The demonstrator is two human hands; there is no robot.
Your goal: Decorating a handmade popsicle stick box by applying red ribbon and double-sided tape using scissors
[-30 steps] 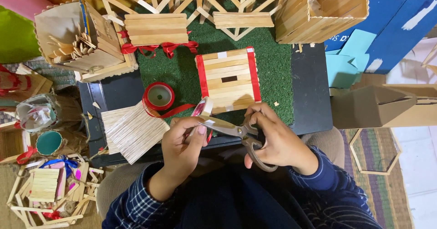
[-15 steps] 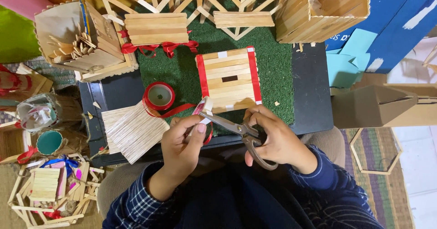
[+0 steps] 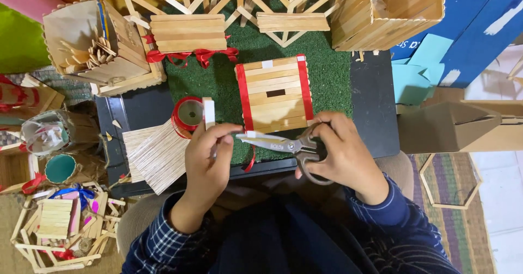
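**A cut strip of tape now stands clear of the scissors**

Half a second ago the person's left hand was pinched low against the blades, with the tape end hidden between fingers and steel. Now the left hand [image 3: 210, 157] has lifted and turned, and a short white strip of tape [image 3: 208, 113] stands upright from its fingertips, just beside the red roll of tape [image 3: 189, 113] on the dark tabletop [image 3: 370, 105]. The fingers are closed in a pinch on the lower end of that strip.

The right hand [image 3: 340, 151] is closed through the loops of the grey-handled metal scissors [image 3: 283, 145], gripping them as before. The blades point left toward the other hand and now appear nearly shut, with a small white scrap lying against their tip; whether it is stuck there cannot be told.

Judged from this, the snip looks finished and a piece of tape hangs free in the left hand, apart from the roll.

The flat panel of pale wooden sticks edged with red ribbon [image 3: 275, 94] has not shifted; it lies on the green artificial-grass mat [image 3: 332, 78], just beyond both hands. A fanned stack of loose wooden sticks [image 3: 155, 154] rests to the left of the left hand, untouched.
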